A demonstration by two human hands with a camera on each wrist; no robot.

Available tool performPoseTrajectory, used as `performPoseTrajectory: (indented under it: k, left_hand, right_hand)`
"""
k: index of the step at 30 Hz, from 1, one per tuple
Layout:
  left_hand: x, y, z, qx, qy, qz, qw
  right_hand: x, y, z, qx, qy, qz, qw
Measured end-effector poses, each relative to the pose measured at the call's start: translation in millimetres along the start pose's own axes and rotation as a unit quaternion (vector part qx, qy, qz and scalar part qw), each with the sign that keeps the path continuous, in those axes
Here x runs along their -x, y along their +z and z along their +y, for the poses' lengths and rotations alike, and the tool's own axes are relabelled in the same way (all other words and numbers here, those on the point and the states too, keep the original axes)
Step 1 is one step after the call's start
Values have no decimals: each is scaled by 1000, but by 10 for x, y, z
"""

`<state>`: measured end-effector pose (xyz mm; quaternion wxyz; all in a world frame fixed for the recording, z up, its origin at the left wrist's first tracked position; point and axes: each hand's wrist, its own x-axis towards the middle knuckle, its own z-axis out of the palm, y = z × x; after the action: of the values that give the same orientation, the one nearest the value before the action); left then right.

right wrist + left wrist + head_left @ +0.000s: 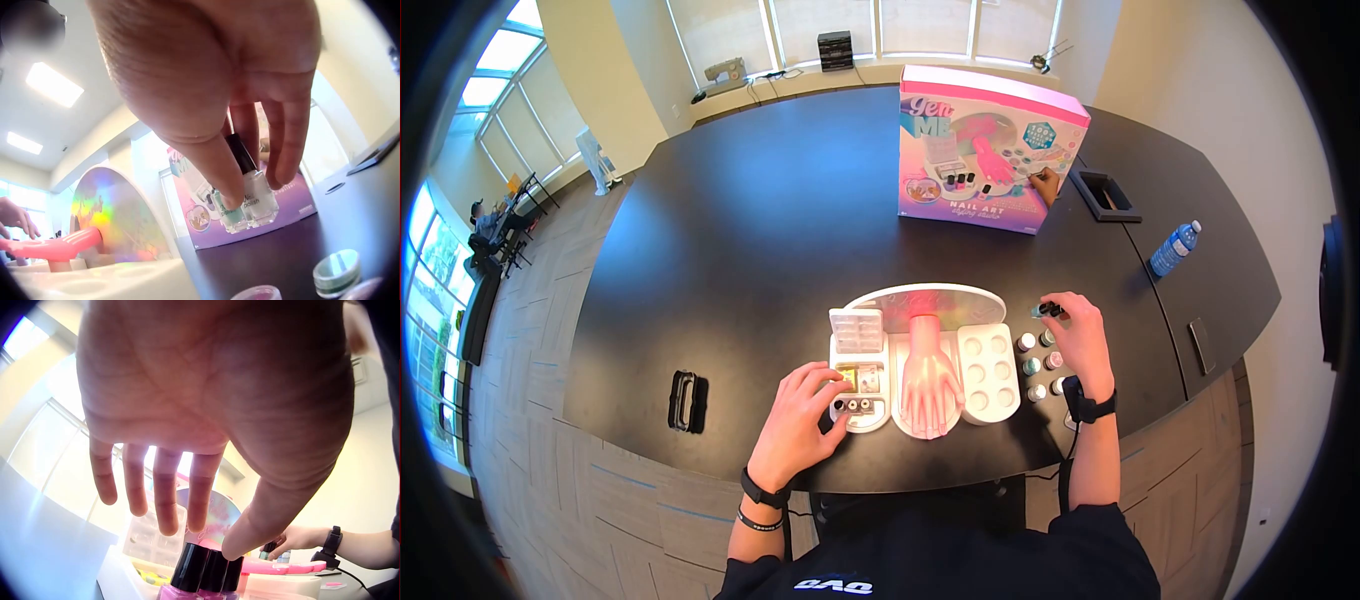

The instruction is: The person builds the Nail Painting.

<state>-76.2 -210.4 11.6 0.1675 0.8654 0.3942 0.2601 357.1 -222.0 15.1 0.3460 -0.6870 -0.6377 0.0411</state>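
"Where are those two small, black-capped glass polish bottles [260, 201], mint and whitish?"

"The right hand [1082, 335] pinches them, just off the white plastic nail station's [988, 385] far right corner."

"The left hand [800, 410]?"

"Spread, thumb by three pinkish, black-capped bottles [214, 570], near left corner."

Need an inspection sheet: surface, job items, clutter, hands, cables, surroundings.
Surface: dark table, seam at right.
Job items: white nail station, pink model hand, three black-capped bottles, small jars.
Clutter: packaging box, water bottle, black object at left.
Hands: right hand pinches polish bottles; left hand at the black-capped bottles, thumb contact unclear.
Cables: thin cable at right wristband; more on window ledge.
Surroundings: sewing machine, window blinds, seated person far left.
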Motion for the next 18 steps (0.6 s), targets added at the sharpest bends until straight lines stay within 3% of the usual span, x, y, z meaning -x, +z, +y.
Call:
performPoseTrajectory:
  k: [4,6,12,18]
  left_hand:
    - [-10,-17,45,7,5,7,1000]
    - [-24,-25,69,12,11,14,1000]
    - [-93,-48,175,36,45,50,997]
    - [-180,-8,286,51,95,93,990]
  right_hand:
    - [58,-76,-371,-14,-16,7,1000]
    - [97,-67,-500,-13,-84,19,996]
    - [202,-14,-905,-51,-104,-30,993]
    - [281,112,-1181,-96,-181,-51,978]
